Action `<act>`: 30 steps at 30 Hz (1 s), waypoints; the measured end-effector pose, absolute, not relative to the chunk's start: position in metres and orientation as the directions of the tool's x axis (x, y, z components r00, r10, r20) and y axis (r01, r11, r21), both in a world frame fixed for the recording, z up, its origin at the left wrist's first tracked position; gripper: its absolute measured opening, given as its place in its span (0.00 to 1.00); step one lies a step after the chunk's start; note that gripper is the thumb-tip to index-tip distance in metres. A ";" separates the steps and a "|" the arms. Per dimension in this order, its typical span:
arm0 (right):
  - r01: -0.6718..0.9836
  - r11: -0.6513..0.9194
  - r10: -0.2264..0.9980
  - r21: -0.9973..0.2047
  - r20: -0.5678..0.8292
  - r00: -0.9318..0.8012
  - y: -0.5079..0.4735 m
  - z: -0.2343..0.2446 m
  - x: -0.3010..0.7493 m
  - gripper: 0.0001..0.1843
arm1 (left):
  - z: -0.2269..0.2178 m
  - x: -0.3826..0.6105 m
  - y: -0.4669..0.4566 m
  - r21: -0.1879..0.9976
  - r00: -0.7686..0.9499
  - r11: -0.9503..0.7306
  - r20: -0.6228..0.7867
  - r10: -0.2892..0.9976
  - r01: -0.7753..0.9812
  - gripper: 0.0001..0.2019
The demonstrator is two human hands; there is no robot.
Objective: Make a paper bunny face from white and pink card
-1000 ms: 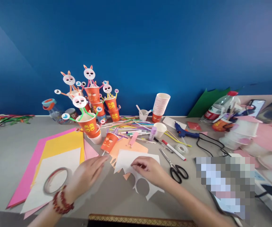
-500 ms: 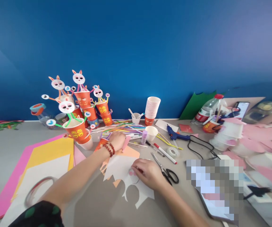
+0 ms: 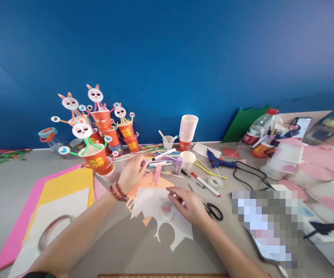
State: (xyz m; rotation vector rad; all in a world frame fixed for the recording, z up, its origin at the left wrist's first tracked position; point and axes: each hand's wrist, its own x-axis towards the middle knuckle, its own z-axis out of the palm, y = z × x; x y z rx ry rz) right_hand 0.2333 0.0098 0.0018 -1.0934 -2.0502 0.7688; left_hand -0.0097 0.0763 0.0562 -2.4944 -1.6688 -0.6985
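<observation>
My left hand (image 3: 133,170), with a beaded bracelet (image 3: 118,192) at its wrist, is curled beside the pens. What lies between its fingers, if anything, is hidden. Just right of its fingertips is a white marker (image 3: 165,153) with a black end. My right hand (image 3: 188,204) hovers over the right side of a cut white paper sheet (image 3: 146,200), fingers bent and thumb apart, with nothing visible in them. Left of it, on the sheet, rests a white paper circle (image 3: 167,212) with two pink spots. Beneath is orange paper (image 3: 148,180), topped by a pink strip (image 3: 157,173).
Rabbit-faced paper cups (image 3: 94,160) stand at left behind coloured sheets (image 3: 59,185). Around my hands lie a glue stick (image 3: 178,165), a white cup (image 3: 188,160), a red marker (image 3: 205,184), tape (image 3: 215,182) and scissors (image 3: 214,211). A glue gun (image 3: 219,160) and phone (image 3: 264,231) are at right.
My left hand has drawn back leftward from the pens, and the white marker now shows beside it. My right hand has lifted off the paper circle and loosened its pinch.
</observation>
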 end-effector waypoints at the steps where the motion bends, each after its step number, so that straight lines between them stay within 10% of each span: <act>1: 0.407 0.427 0.878 -0.807 0.263 -0.399 0.008 0.002 0.232 0.17 | 0.055 -0.011 0.064 0.256 0.313 -0.434 0.404 0.860 0.864 0.06; 5: -0.061 0.155 0.915 -0.986 0.167 -0.367 -0.001 0.009 0.220 0.25 | 0.050 -0.012 0.011 0.536 0.443 -0.588 0.386 0.809 0.606 0.04; 15: -0.182 -0.008 0.949 -0.983 0.050 -0.311 -0.017 0.038 0.195 0.20 | 0.054 0.018 -0.017 0.352 0.611 -0.634 0.189 0.769 0.689 0.19; 19: -0.175 0.035 0.954 -0.984 0.085 -0.287 -0.023 0.058 0.215 0.20 | 0.060 0.017 -0.041 0.750 0.618 -0.454 0.076 0.782 0.482 0.22; 22: -0.297 0.207 0.975 -0.932 0.171 0.144 -0.015 0.069 0.248 0.16 | 0.049 0.001 -0.058 0.951 0.600 -0.031 -0.169 0.782 0.309 0.23; 25: -0.216 0.243 0.956 -0.946 0.195 0.219 -0.005 0.059 0.270 0.12 | 0.030 -0.017 -0.060 0.899 0.487 -0.079 -0.157 0.859 0.430 0.22; 30: 0.335 0.180 0.970 -0.925 0.110 -0.218 -0.017 0.008 0.252 0.17 | 0.011 -0.020 -0.042 0.501 0.676 -0.646 0.152 0.721 0.576 0.15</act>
